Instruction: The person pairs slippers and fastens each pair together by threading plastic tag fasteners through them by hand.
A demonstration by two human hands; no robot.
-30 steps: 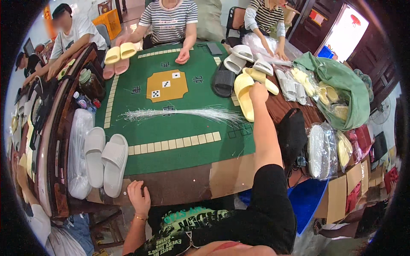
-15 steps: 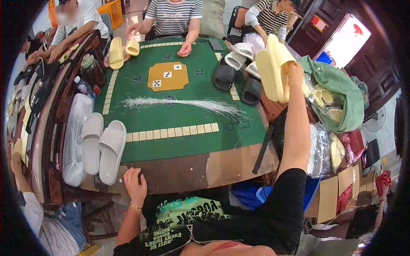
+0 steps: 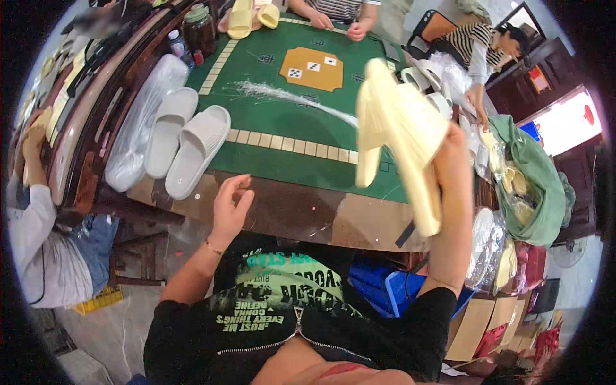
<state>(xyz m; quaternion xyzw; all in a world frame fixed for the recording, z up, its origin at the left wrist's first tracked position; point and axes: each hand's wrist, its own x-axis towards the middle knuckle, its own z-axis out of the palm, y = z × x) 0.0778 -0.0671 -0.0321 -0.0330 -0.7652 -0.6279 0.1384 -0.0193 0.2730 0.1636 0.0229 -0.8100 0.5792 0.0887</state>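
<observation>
From the head camera, the right hand (image 3: 452, 160) is closed around a pair of pale yellow slippers (image 3: 401, 138), held up in the air over the green table mat (image 3: 289, 138). The left hand (image 3: 229, 205) is open and holds nothing, near the table edge. Two white slippers (image 3: 186, 144) lie side by side on the table to the left.

yellow slippers (image 3: 401, 138): motion-blurred, hiding right hand (image 3: 451, 160) fingers | far bench (image 3: 289, 131) edge: cut by frame top | seated people: heads cropped

The right hand (image 3: 452, 160) is bringing the 2 pale yellow slippers (image 3: 401, 138) nearer the body, while the left hand (image 3: 230, 206) is rising, fingers spreading.
</observation>
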